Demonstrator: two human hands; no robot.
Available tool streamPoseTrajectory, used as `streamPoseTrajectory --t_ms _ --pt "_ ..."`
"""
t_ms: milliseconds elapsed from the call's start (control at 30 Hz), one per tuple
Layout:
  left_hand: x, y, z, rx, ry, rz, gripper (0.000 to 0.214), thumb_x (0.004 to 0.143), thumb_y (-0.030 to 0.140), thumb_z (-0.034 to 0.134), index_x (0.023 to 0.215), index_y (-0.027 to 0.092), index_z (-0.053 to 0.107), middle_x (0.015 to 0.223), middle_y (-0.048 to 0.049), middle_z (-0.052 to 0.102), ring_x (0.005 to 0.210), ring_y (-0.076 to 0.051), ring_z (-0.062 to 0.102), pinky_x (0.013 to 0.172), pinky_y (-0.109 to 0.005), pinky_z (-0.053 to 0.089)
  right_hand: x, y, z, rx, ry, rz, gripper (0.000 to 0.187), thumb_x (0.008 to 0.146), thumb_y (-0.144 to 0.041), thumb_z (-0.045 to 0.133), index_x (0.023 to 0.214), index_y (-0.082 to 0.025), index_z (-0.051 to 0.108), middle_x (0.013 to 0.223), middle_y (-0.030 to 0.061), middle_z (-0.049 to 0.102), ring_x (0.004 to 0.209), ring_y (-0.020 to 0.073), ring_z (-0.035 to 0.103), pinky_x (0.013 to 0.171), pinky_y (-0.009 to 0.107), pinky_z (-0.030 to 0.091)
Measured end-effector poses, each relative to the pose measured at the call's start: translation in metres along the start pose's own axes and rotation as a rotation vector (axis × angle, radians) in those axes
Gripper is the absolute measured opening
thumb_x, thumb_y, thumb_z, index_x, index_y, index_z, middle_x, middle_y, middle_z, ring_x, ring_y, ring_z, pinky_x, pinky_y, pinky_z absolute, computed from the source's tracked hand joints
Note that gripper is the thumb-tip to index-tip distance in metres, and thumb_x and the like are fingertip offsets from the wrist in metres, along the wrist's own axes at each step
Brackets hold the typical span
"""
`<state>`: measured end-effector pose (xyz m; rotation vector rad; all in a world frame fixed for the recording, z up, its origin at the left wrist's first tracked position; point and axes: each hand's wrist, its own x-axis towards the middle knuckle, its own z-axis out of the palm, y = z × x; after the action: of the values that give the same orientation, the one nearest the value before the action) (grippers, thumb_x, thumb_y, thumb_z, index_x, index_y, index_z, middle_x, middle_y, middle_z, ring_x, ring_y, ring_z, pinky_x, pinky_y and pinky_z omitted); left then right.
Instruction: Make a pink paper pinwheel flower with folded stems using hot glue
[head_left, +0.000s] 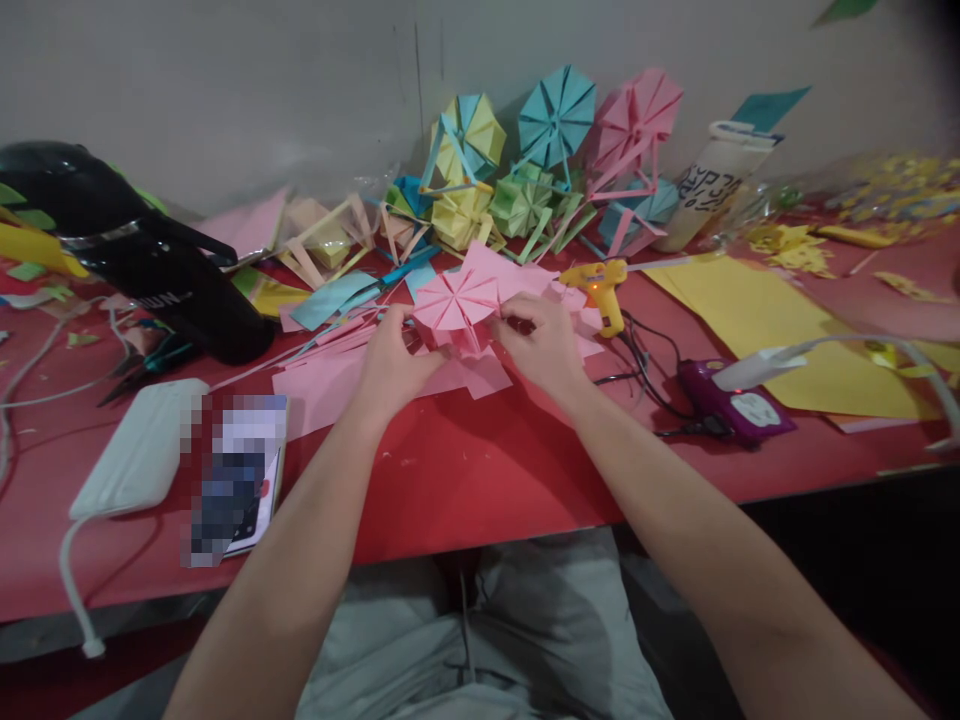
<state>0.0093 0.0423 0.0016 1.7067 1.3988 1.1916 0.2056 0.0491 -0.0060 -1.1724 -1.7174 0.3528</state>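
A pink pleated wheel (456, 300) sits btwn 2 bare hands, L of the yellow glue gun (606, 292) on a red table (480, 480). The L hand (391, 362), on the wheel's side away from the gun, grips its L edge, thumb low in front; the R hand (541, 342), btwn wheel & gun, curls its fingers at the wheel's R edge, tho whether they pinch paper can't be told. The wheel's face is round, so no long axis shows; it faces up toward the wearer, w/ folded paper beneath. The R hand is near the gun, the L well apart from it. Loose pink sheets (487, 376) spread under the hands, also L of the gun. Behind the gun & off to its L stand 3 paper wheels: yellow-&-blue (484, 145), blue (556, 115), pink (641, 115). Yellow sheets (772, 330) lie R of it; closer to the wearer, a purple power strip (739, 410). Far L of the gun: a black bottle (176, 275), a white power bank (142, 445) & a phone (255, 470).
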Motion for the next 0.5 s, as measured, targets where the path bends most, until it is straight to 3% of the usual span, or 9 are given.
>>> streamPoseTrajectory --t_ms 367,500 --pt "0.0018 -0.006 0.0007 -0.002 0.042 0.028 0.042 0.065 0.021 0.084 0.095 0.021 0.055 0.1 -0.0031 0.066 0.101 -0.021 0.065 0.092 -0.039 0.054 -0.0003 -0.0013 0.0015 0.05 0.024 -0.021 0.022 0.082 -0.03 0.069 0.067 -0.02 0.056 0.071 -0.0001 0.056 0.061 0.0119 0.044 0.061 0.029 0.037" --pt "0.0021 -0.0061 0.0008 -0.003 0.016 0.021 0.042 0.065 0.021 0.084 0.096 0.021 0.054 0.098 -0.0031 0.066 0.099 -0.021 0.066 0.091 -0.04 0.054 -0.0009 -0.0028 0.001 0.083 0.036 -0.007 0.017 0.079 -0.026 0.067 0.068 -0.02 0.055 0.071 -0.0012 0.056 0.061 0.0114 0.044 0.062 0.029 0.038"
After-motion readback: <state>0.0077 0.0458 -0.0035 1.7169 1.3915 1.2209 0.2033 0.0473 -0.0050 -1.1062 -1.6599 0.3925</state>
